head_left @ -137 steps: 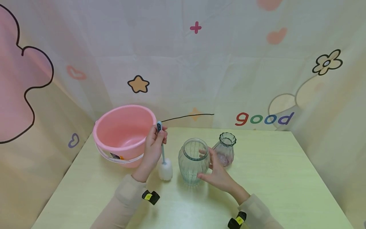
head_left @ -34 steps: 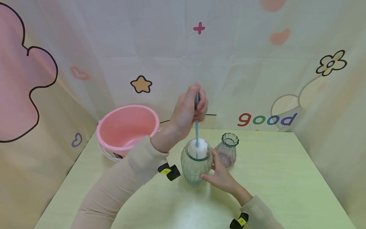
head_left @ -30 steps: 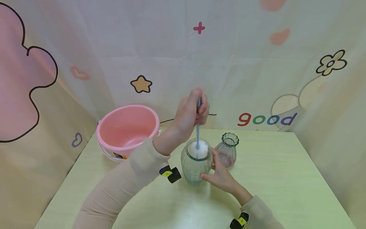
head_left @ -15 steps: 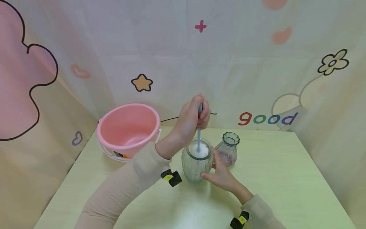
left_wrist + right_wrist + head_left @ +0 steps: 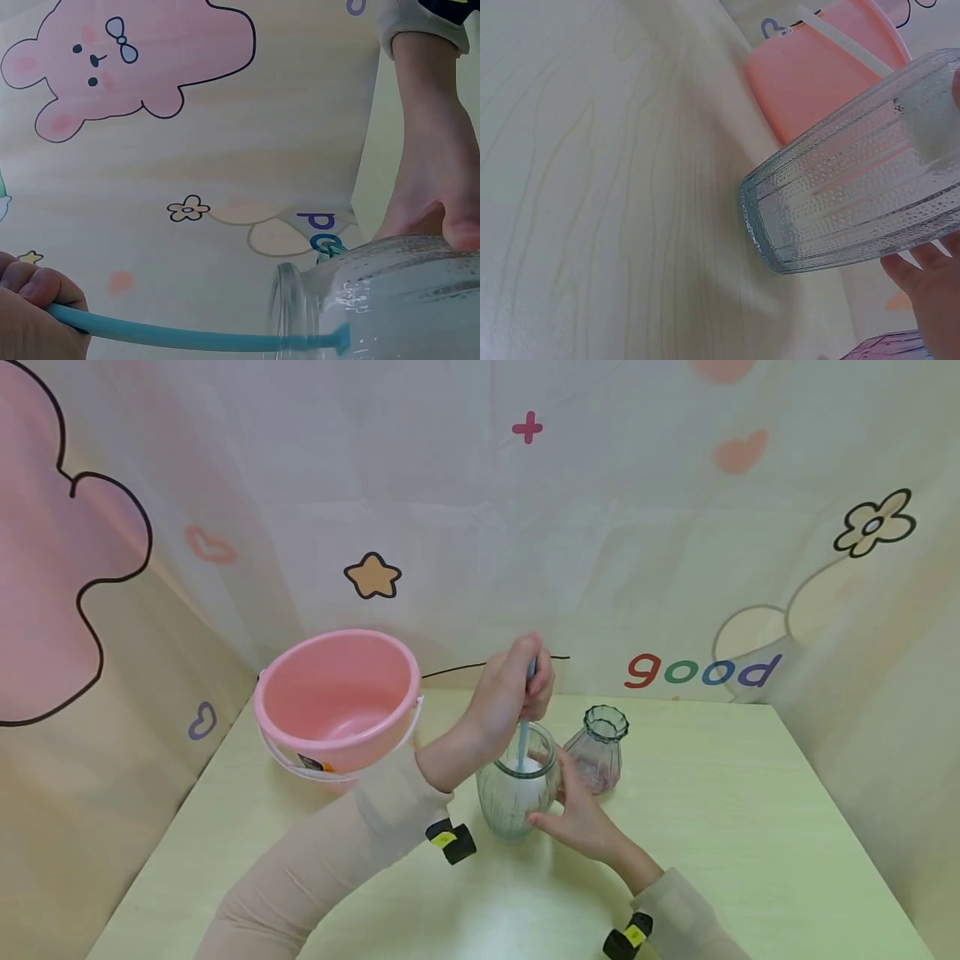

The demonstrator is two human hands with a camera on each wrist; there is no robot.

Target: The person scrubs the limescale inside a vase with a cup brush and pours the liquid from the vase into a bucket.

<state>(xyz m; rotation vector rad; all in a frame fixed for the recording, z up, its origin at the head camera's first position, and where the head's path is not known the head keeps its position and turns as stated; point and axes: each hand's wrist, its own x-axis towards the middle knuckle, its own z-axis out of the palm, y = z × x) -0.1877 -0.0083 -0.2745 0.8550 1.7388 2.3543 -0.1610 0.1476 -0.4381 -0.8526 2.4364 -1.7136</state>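
Note:
My left hand (image 5: pixel 512 689) grips the blue handle (image 5: pixel 522 739) of a bottle brush with a white sponge head. The brush points down through the mouth of a ribbed, clear green glass jar (image 5: pixel 495 797), and its head shows white through the glass. In the left wrist view the blue handle (image 5: pixel 180 334) runs from my curled fingers into the jar's neck. My right hand (image 5: pixel 588 827) holds the jar from the right side, thumb in front and fingers behind. In the right wrist view the jar's ribbed wall (image 5: pixel 825 210) shows, its base close to the tabletop.
Behind and to the right of the jar stands a smaller smoky glass vase (image 5: pixel 597 756) with a wavy rim. A pink bucket (image 5: pixel 337 756) with a white handle is at the back left. A printed curtain (image 5: pixel 480 543) hangs behind the pale table (image 5: pixel 720 827).
Several seconds ago the brush was held beside the jar, near the bucket; now it is inside. Over the last second my left hand has moved down, pushing the brush deeper. The right hand stays put.

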